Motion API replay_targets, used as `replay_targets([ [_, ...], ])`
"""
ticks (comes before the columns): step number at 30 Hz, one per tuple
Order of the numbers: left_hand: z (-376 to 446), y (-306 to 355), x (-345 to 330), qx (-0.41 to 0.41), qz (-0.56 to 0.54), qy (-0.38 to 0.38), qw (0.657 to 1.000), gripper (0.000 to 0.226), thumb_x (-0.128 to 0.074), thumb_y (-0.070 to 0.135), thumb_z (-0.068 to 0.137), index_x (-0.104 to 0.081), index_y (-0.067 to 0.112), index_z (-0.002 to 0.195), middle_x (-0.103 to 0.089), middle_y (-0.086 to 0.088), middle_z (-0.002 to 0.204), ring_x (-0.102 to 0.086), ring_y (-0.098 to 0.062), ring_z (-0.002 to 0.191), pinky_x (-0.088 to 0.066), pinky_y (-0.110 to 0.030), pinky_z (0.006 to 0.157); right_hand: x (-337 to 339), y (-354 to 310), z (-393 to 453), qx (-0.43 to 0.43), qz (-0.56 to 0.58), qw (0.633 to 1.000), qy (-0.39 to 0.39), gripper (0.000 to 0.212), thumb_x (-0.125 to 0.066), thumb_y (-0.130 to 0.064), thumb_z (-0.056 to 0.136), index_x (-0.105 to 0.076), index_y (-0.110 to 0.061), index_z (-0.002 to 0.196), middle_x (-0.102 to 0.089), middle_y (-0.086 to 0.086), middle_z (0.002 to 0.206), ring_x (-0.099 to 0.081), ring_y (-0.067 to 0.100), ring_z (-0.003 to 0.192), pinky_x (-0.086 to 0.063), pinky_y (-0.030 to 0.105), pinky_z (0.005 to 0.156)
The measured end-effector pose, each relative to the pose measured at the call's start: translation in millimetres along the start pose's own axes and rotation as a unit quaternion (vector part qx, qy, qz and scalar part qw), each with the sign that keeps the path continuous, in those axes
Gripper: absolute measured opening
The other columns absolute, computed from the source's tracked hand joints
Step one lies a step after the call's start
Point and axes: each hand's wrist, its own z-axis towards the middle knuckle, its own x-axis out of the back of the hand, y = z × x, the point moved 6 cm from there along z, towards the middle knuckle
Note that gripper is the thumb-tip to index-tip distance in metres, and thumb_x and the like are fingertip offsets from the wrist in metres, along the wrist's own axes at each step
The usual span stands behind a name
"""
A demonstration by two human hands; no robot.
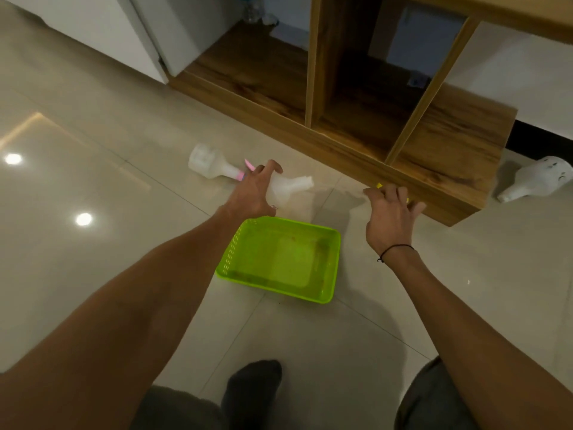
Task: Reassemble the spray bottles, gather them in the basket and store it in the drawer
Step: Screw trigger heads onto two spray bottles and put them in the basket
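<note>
A lime green basket [328,262] sits empty on the tiled floor in front of me. Just beyond it my left hand [252,190] grips a translucent white bottle body [291,186] with its neck pointing right and no spray head on it. Behind that hand lies a white spray bottle [210,162] with a pink spray head [245,170]. My right hand [390,212] hovers with fingers spread over a small yellow part [379,185], mostly hidden under it. A third white bottle [536,178] lies on its side at the far right.
A low wooden cabinet [449,162] with open compartments runs along the back, its front edge close to my right hand. A white cabinet door [148,35] stands at the upper left. My knees and a dark sock [251,389] are at the bottom.
</note>
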Motion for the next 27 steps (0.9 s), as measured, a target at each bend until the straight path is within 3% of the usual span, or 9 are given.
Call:
replay_targets([
  [3, -8.3, 4.9, 3.7, -0.008, 0.006, 0.009, 1.000, 0.093, -0.095, 0.014, 0.059, -0.047, 0.016, 0.139, -0.061, -0.014, 0.122, -0.059, -0.036, 0.107, -0.053, -0.043, 0.082, 6.3, -10.2, -0.9, 0.021, -0.020, 1.000, 0.000, 0.072, -0.062, 0.014, 0.070, -0.068, -0.019, 0.134, -0.057, 0.016, 0.128, -0.046, 0.038, 0.124, -0.033, 0.052, 0.095],
  [6, -15.8, 12.3, 6.2, -0.017, 0.023, 0.009, 1.000, 0.094, -0.095, 0.015, 0.059, -0.046, 0.019, 0.139, -0.061, -0.012, 0.124, -0.058, -0.034, 0.107, -0.057, -0.048, 0.081, 11.2, -16.5, -2.6, 0.039, -0.025, 0.999, -0.001, 0.070, -0.061, 0.013, 0.073, -0.068, -0.020, 0.135, -0.056, 0.014, 0.127, -0.046, 0.038, 0.125, -0.034, 0.052, 0.096],
  [11, -23.8, 22.8, 4.2, -0.042, 0.037, -0.001, 0.998, 0.095, -0.093, 0.016, 0.061, -0.045, 0.023, 0.142, -0.058, -0.010, 0.136, -0.056, -0.034, 0.121, -0.057, -0.048, 0.087, 18.4, -27.4, -3.6, 0.077, 0.004, 0.997, 0.012, 0.071, -0.060, 0.014, 0.077, -0.066, -0.020, 0.139, -0.058, 0.014, 0.127, -0.046, 0.039, 0.126, -0.033, 0.052, 0.095],
  [15, -31.6, 29.1, 2.5, -0.055, 0.028, 0.016, 0.998, 0.094, -0.092, 0.020, 0.061, -0.044, 0.027, 0.141, -0.057, -0.007, 0.139, -0.054, -0.032, 0.123, -0.050, -0.040, 0.081, 25.6, -43.1, 1.3, 0.110, 0.136, 0.984, 0.021, 0.067, -0.063, 0.017, 0.082, -0.054, -0.016, 0.140, -0.068, 0.009, 0.121, -0.049, 0.032, 0.120, -0.026, 0.044, 0.090],
  [17, -37.1, 30.8, 3.0, -0.057, 0.024, 0.024, 0.998, 0.093, -0.090, 0.022, 0.061, -0.043, 0.028, 0.141, -0.057, -0.005, 0.139, -0.053, -0.031, 0.123, -0.053, -0.043, 0.081, 28.2, -54.9, 2.8, 0.133, 0.203, 0.970, 0.015, 0.058, -0.071, 0.007, 0.087, -0.049, -0.019, 0.134, -0.071, 0.003, 0.121, -0.051, 0.026, 0.122, -0.017, 0.035, 0.088],
  [22, -52.5, 23.1, 9.5, -0.049, 0.014, 0.041, 0.998, 0.092, -0.090, 0.025, 0.060, -0.043, 0.032, 0.139, -0.055, 0.000, 0.137, -0.053, -0.027, 0.119, -0.057, -0.049, 0.081, 40.2, -73.5, -0.2, 0.194, 0.238, 0.952, 0.017, 0.045, -0.078, -0.010, 0.088, -0.049, -0.023, 0.119, -0.075, -0.006, 0.118, -0.063, 0.022, 0.119, -0.026, 0.052, 0.110],
  [27, -66.0, 12.7, 16.3, -0.057, 0.006, 0.045, 0.997, 0.093, -0.090, 0.030, 0.059, -0.043, 0.034, 0.140, -0.052, 0.003, 0.149, -0.054, -0.025, 0.128, -0.059, -0.049, 0.086, 40.1, -86.4, -3.0, 0.232, 0.254, 0.938, -0.036, 0.024, -0.077, -0.014, 0.089, -0.063, -0.021, 0.106, -0.075, -0.006, 0.102, -0.069, 0.026, 0.096, -0.029, 0.036, 0.087],
])
